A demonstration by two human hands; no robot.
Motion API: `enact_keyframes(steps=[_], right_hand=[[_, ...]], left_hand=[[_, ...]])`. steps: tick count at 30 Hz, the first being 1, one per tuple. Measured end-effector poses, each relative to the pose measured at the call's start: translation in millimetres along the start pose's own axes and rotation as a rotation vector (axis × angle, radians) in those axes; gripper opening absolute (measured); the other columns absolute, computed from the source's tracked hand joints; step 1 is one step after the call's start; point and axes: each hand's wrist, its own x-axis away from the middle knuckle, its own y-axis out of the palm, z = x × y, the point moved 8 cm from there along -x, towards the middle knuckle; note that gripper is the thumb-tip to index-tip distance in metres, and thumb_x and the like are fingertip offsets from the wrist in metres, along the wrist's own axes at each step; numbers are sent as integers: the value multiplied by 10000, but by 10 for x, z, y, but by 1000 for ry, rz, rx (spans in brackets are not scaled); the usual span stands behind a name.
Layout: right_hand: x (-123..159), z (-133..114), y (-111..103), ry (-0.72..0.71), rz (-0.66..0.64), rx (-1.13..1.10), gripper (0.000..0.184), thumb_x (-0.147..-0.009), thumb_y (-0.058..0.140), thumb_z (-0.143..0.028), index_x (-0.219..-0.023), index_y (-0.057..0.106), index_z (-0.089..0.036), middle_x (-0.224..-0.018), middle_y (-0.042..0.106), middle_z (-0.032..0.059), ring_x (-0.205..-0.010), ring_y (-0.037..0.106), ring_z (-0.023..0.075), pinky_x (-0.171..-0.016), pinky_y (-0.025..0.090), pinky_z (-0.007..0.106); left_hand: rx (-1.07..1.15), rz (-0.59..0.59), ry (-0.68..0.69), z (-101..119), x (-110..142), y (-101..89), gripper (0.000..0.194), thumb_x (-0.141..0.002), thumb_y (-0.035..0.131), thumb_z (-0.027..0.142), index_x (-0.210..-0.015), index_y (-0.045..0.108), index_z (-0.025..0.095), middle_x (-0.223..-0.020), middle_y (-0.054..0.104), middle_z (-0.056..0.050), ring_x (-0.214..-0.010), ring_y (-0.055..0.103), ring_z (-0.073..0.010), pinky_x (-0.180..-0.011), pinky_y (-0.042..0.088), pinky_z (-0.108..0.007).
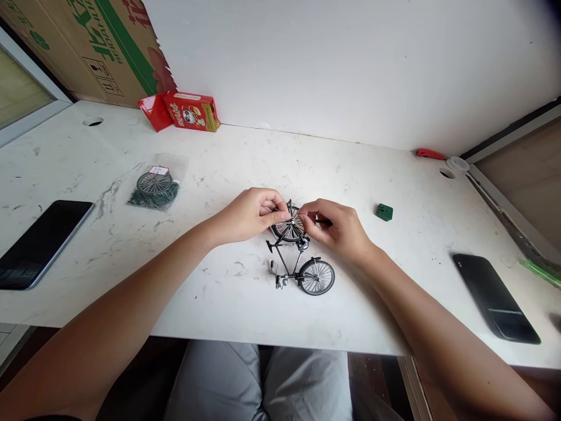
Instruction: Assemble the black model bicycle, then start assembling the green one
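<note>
A black model bicycle (287, 260) lies on its side on the white table, its front wheel (317, 277) and handlebar towards me. My left hand (256, 215) is closed at the far wheel (289, 229), thumb and finger pinched together by the hub. Across from it, my right hand (336, 227) has its fingers closed at the right side of that wheel. A slim dark piece (323, 222) shows between the right fingers; its kind cannot be made out. The fingertips hide part of the far wheel.
A clear bag (155, 184) with a spoked wheel and dark green parts lies left. Phones (46, 242) (495, 297) flank both sides. A small green piece (384, 211) is at right; a red box (188, 111) stands at the back wall, near a carton (87, 52).
</note>
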Motion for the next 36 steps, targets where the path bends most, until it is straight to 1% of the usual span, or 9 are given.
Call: enact_keyframes(steps=[3,5,9,13,19,24,30,33,36], right_hand=[[9,-57,-1,-83,-18,65,100,-1036,604,-224,-1029,701,-200,-893,735,25,-667,603,103,-608,471,263],[19,-79,15,-114,-34,80,103,-1046,603,-229,-1057,701,-201,-909,737,30,-685,621,106,-612,476,262],[36,-103,45,-139,-62,91,112,-1054,597,-226,-1092,699,-201,-945,739,40,-715,643,115,-622,485,271],[41,-111,46,-139,-71,109,117,-1058,589,-229,-1089,700,-207,-952,743,40,-705,643,118,-613,482,280],[34,-133,41,-150,-64,107,109,-1051,595,-205,-1069,702,-202,-934,739,37,-703,636,113,-605,469,273],[31,-147,40,-144,-39,94,90,-1028,626,-180,-1056,710,-194,-889,713,23,-650,585,92,-574,445,255],[15,-149,18,-111,-1,34,67,-994,674,-177,-994,737,-200,-769,662,-8,-640,571,93,-558,427,247],[15,-159,1,-130,12,31,88,-990,682,-180,-1006,764,-208,-755,654,-7,-622,558,93,-544,417,253],[16,-170,-10,-143,16,42,101,-995,685,-182,-1022,776,-216,-750,652,-5,-610,543,93,-541,415,259]], left_hand=[[19,-32,-8,-13,1,24,244,-935,740,417,-963,698,179,-974,773,-88,-917,752,-220,-771,577,-348],[27,-46,-20,-20,3,33,239,-940,738,407,-963,690,174,-967,770,-84,-917,748,-216,-780,568,-345],[22,-45,-45,-16,9,22,217,-946,734,380,-974,689,169,-977,768,-79,-929,740,-212,-796,553,-342],[17,-48,-49,5,17,24,197,-948,731,361,-960,687,170,-961,763,-69,-914,733,-203,-783,540,-332],[-5,-31,-55,50,36,30,176,-951,721,341,-958,689,168,-933,768,-65,-884,733,-195,-755,530,-320],[-52,-5,-35,102,53,17,149,-944,719,319,-952,704,171,-950,779,-70,-882,743,-197,-734,536,-314],[-111,13,-1,134,66,12,142,-947,702,313,-961,725,174,-950,784,-74,-909,750,-205,-796,568,-336],[-148,25,4,172,74,5,136,-946,700,307,-947,731,175,-942,784,-74,-901,746,-205,-811,574,-344],[-183,43,4,214,87,-9,117,-938,709,294,-938,737,181,-954,788,-72,-942,747,-213,-835,577,-347]])
